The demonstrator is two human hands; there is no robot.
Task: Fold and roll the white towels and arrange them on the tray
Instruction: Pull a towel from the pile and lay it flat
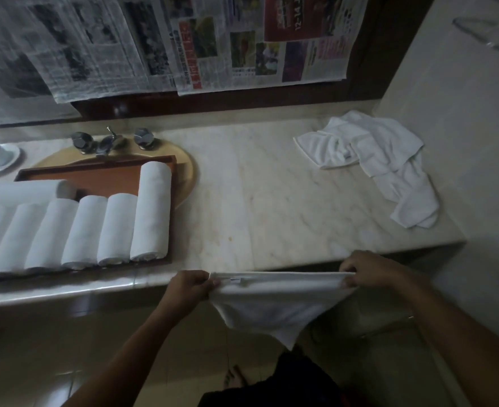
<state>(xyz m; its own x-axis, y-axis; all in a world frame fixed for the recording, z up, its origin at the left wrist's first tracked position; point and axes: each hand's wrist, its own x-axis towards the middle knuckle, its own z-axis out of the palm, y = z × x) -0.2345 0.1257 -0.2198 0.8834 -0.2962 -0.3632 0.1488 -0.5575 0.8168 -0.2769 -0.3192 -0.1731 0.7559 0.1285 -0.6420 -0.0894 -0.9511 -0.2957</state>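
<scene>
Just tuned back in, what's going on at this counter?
A person holds a white cloth towel stretched between both hands at the front of the pale marble counter: left hand pinches one corner, right hand the other. Several rolled white towels lie on the brown wooden tray at left. A heap of unfolded white towels waits far right.

rolled towels (pixel 75 230) on tray (pixel 95 174), loose towels (pixel 371 154) right

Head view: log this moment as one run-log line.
left hand pinches towel corner | right hand pinches other corner | towel stretched at counter edge | rolled towels on tray | loose towels far right
</scene>
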